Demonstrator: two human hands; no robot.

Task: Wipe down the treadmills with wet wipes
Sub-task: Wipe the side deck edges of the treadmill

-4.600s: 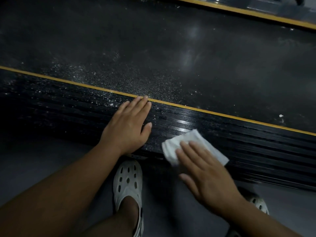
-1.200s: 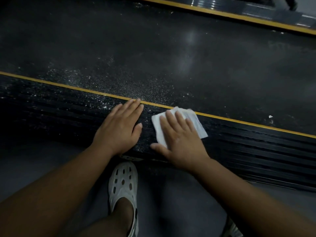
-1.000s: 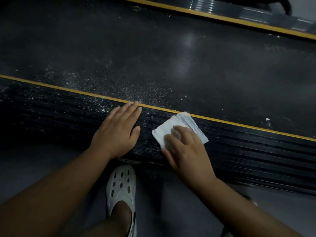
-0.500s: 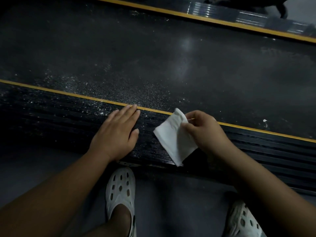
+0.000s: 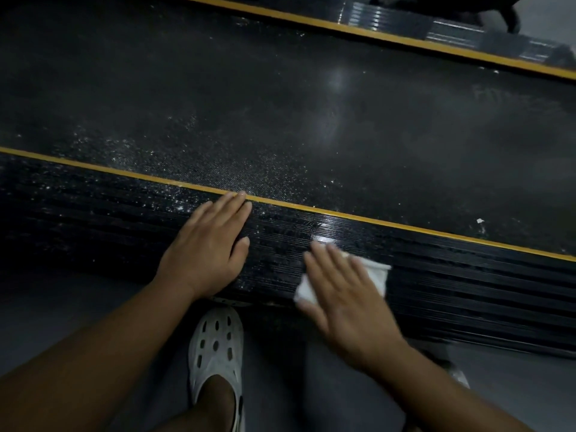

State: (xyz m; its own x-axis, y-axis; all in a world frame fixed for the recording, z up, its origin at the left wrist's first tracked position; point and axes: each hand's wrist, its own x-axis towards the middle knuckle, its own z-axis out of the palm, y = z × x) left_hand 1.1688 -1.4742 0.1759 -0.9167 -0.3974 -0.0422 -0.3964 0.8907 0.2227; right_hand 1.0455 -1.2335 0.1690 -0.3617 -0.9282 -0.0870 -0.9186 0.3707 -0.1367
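Person's crouched on the floor [image 5: 62, 310] next to a treadmill [image 5: 405, 145], both hands on the ribbed black side rail [image 5: 467, 285] along its near edge. Left hand [image 5: 207, 247] lies flat on the rail, palm down, fingers straight and together, holding nothing, fingertips just reaching the yellow stripe [image 5: 405, 224] where the rail meets the belt [image 5: 218, 88]. Right hand [image 5: 346, 297] is just beside it, also flat with straight fingers, pressing a white wet wipe [image 5: 378, 272] onto the rail close to the rail's outer edge, the floor side. Most of the wipe is under the palm: a bit pokes out on the thumb side and a bigger bit past the little finger. That hand is blurry, so I can't really tell if the wipe is folded or bunched. The rail left of the left hand is covered in little white specks [image 5: 174, 204], and they spread onto the belt near that edge too. The stretch of rail just past the right hand's fingertips looks glossy, with a bright glint on it. There's a tiny white scrap [image 5: 480, 220] on the belt toward the right, close to the stripe. A white clog [image 5: 216, 347] with holes sits on the floor below the gap between the hands, toe up near the rail. Across the belt there's a far rail [image 5: 452, 35] with a matching stripe.
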